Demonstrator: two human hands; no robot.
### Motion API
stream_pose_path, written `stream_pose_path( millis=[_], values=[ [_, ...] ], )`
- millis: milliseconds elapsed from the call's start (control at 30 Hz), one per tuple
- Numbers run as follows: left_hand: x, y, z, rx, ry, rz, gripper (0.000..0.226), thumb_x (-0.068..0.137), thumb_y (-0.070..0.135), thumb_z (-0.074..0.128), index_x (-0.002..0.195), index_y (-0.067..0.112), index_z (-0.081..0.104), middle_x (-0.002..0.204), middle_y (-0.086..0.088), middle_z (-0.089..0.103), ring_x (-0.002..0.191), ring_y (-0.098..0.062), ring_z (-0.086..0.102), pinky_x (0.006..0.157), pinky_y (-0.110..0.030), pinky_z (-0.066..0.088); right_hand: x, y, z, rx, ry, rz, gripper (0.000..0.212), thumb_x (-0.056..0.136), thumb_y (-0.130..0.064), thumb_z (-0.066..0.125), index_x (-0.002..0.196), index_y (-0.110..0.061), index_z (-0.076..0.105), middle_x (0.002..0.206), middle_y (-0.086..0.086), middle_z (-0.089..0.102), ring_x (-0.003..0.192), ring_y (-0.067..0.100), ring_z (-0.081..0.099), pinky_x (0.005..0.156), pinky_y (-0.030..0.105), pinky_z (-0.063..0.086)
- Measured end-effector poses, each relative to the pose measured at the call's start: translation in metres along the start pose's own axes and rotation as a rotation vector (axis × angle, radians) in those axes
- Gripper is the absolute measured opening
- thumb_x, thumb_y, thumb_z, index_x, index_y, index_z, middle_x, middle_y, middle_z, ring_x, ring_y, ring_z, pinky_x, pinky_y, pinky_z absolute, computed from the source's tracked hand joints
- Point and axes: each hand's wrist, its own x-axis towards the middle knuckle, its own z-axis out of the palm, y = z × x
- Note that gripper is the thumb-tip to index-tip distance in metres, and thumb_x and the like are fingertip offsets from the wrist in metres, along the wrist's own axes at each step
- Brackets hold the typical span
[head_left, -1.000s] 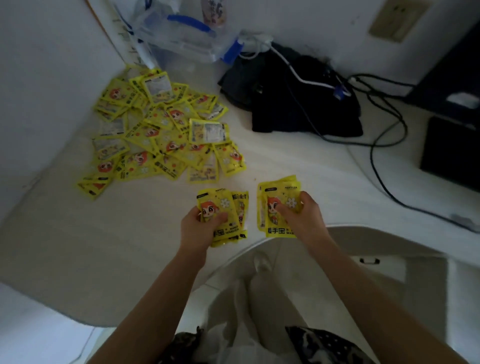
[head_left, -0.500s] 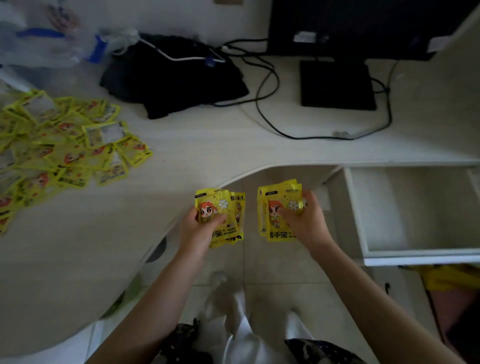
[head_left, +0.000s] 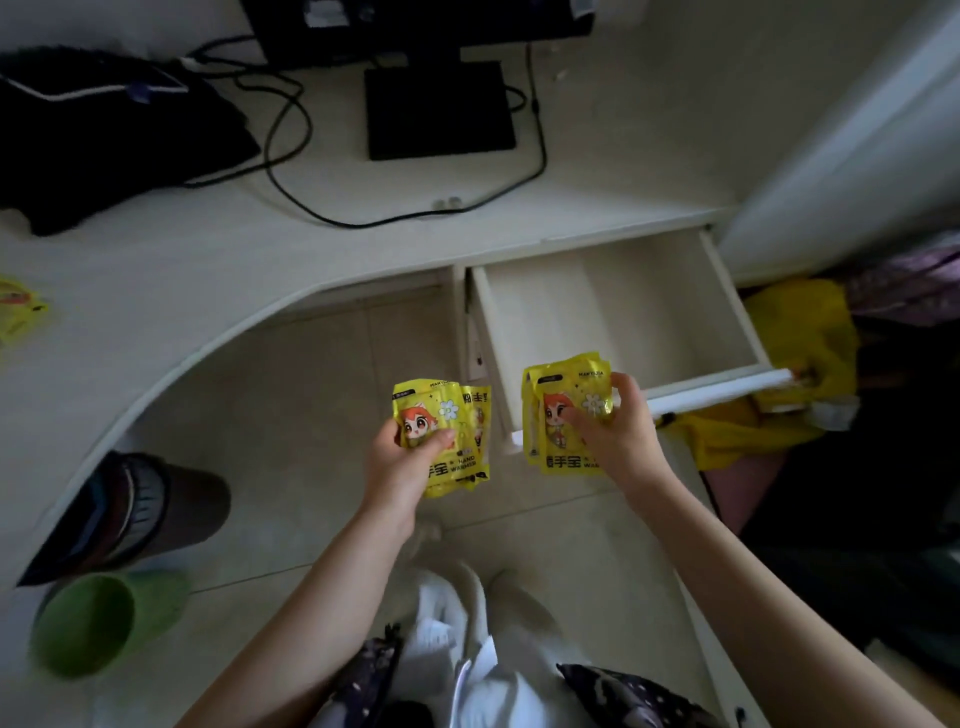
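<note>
Left stack of yellow packets (head_left: 441, 436): held in the air above the tiled floor (head_left: 291, 415), in front of the curved edge of the table (head_left: 208, 270). The packets are fanned slightly, printed side up. The left hand (head_left: 400, 462) grips the stack from its lower left. The thumb lies clamped across the front, and the fingers behind the stack are hidden.

Right stack of yellow packets (head_left: 563, 410): held just beside the left stack, apart from it, at about the same height. It sits over the front left corner of the open drawer (head_left: 613, 301). The right hand (head_left: 618, 436) grips it from the right. The fingers (head_left: 626, 387) curl over the upper right edge, and the thumb presses on the printed front.

Drawer: pulled out from under the right end of the table.

Table top: a black monitor base (head_left: 439, 109) stands at the rear centre, with a black cable (head_left: 291, 197) looping in front of it. A black bundle of cloth (head_left: 104, 135) lies at the rear left. One loose yellow packet (head_left: 18, 312) shows at the far left edge.

Floor: a green cup (head_left: 98, 623) lies on its side at the lower left. A yellow bag (head_left: 800, 332) sits to the right of the drawer.
</note>
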Motion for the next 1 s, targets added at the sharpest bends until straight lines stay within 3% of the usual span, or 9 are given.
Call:
stream_pose_path(
  millis=[200, 367, 700, 767, 1000],
  values=[
    [0.001, 0.004, 0.060, 0.024, -0.066, -0.025, 0.029, 0.072, 0.008, 0.080, 0.096, 0.014, 0.066, 0.095, -0.009, 0.074, 0.088, -0.029, 0.071, 0.078, -0.046, 0.059, 0.026, 0.021, -0.048, 0.041, 0.049, 0.029, 0.044, 0.077, -0.029, 0.076, 0.110, -0.027, 0.047, 0.103, 0.002, 0.065, 0.096, 0.027, 0.066, 0.079, 0.052, 0.057],
    [0.017, 0.016, 0.097, 0.011, -0.076, -0.033, 0.028, 0.075, 0.006, 0.077, 0.099, 0.012, 0.065, 0.094, -0.008, 0.074, 0.085, -0.024, 0.070, 0.072, -0.032, 0.056, 0.060, 0.019, -0.066, 0.034, 0.039, 0.016, 0.045, 0.079, -0.025, 0.074, 0.114, -0.025, 0.046, 0.102, -0.001, 0.063, 0.097, 0.026, 0.065, 0.082, 0.053, 0.056],
    [0.081, 0.039, 0.172, 0.058, -0.078, -0.151, 0.035, 0.073, 0.014, 0.079, 0.106, 0.014, 0.065, 0.101, -0.005, 0.072, 0.096, -0.023, 0.067, 0.093, -0.041, 0.051, 0.150, 0.003, -0.082, 0.039, 0.004, 0.084, 0.055, 0.082, -0.026, 0.073, 0.128, -0.018, 0.044, 0.115, 0.009, 0.063, 0.100, 0.028, 0.065, 0.081, 0.052, 0.057],
    [0.091, 0.038, 0.182, 0.083, -0.068, -0.167, 0.039, 0.071, 0.017, 0.081, 0.107, 0.014, 0.065, 0.102, -0.006, 0.072, 0.096, -0.025, 0.067, 0.092, -0.044, 0.052, 0.165, 0.002, -0.081, 0.040, -0.003, 0.112, 0.054, 0.081, -0.025, 0.073, 0.126, -0.018, 0.044, 0.114, 0.009, 0.063, 0.101, 0.029, 0.065, 0.082, 0.052, 0.057],
    [0.111, 0.027, 0.208, 0.123, 0.010, -0.228, 0.032, 0.076, 0.015, 0.078, 0.104, 0.013, 0.063, 0.097, -0.004, 0.069, 0.086, -0.020, 0.065, 0.079, -0.032, 0.051, 0.203, 0.011, -0.073, -0.093, -0.061, 0.178, 0.056, 0.083, -0.026, 0.070, 0.131, -0.017, 0.043, 0.113, 0.007, 0.061, 0.103, 0.028, 0.062, 0.088, 0.049, 0.054]
  ],
)
